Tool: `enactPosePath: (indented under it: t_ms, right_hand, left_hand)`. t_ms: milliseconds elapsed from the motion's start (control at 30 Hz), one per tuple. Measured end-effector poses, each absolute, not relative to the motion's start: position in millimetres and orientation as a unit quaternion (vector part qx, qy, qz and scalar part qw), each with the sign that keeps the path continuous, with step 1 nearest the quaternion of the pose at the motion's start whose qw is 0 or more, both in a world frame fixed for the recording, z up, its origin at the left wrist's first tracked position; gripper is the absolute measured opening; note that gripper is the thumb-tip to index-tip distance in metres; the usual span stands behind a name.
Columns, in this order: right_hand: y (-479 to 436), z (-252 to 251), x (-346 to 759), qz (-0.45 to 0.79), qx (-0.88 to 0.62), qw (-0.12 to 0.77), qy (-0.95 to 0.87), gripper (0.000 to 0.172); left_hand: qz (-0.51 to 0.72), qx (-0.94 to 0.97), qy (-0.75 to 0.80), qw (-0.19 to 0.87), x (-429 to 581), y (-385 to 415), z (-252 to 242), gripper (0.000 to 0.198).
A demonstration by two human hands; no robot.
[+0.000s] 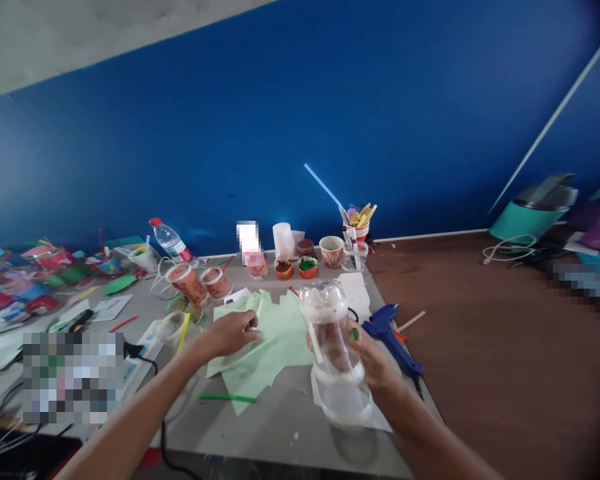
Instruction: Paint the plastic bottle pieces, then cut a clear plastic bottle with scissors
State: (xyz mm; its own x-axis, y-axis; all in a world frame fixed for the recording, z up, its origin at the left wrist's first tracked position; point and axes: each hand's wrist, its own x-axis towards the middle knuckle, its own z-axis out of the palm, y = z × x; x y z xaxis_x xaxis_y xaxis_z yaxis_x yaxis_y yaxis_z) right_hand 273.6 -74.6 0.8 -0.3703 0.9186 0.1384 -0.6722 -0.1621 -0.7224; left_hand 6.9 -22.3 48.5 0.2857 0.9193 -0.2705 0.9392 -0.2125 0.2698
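So the far left is a jumble of painted cups (50,261), then a black cord (164,433) runs under the left forearm and could easily snag. A red-capped water bottle (171,241) leans behind two brown-smeared cups (201,283). Left hand (233,332) is over loose green paper (275,357) with the fingers curled in (can't tell if they're pinching anything, sorry). Little paint pots (296,268) sit behind the paper. Then there's the clear plastic bottle piece (332,337), over the right part of the table (275,433), slightly tilted and gripped around its middle by the right hand (375,363). I'd call it partway: white bands (341,377) and a white strip (315,343) are already on, but none of that green paper is attached. Just right of that hand lies a blue glue gun (394,343), close enough to get bumped
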Motion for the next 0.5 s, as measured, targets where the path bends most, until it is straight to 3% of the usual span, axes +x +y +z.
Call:
enactPosePath:
  t_ms: [267,367,400,500]
  right_hand:
    - [-70.1,5.2,278.2,0.725,-0.125,0.545,-0.403,0.067]
    - [-68.9,2.6,281.0,0.713,-0.141,0.551,-0.411,0.075]
    - [-69.1,1.3,282.0,0.712,-0.146,0.547,-0.416,0.078]
    - [-69.8,-2.2,285.0,0.719,-0.156,0.516,-0.438,0.077]
  left_hand:
    - [0.129,0.720,0.626,0.270,24.7,8.0,21.3,0.020]
    - [0.170,0.678,0.584,0.414,56.2,2.5,21.1,0.038]
    - [0.230,0.591,0.535,0.558,69.0,-0.9,20.6,0.040]
    - [0.261,0.542,0.470,0.646,106.1,-10.8,22.2,0.049]
